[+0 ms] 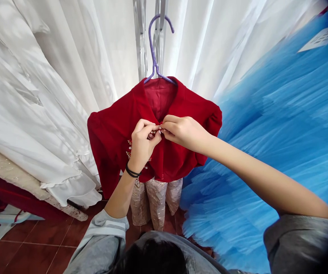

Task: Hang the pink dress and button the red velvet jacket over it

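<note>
One red cloth jacket (114,123) is pinched mid-front by left hand (143,141) and right hand (185,130). One purple hooked hanger (154,59) is seen above.

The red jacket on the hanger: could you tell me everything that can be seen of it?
The red jacket looks made of soft, velvety cloth, with sleeves, a V-shaped neckline and a smoother-looking red lining. It hangs upright, front outward, on a purple hanger, with shiny, pale pinkish fabric below its hem. Gold and pearl-like ornaments show partly behind the left hand. That hand and the right hand pinch its front at the neckline's base, hiding any fastening there.
</note>
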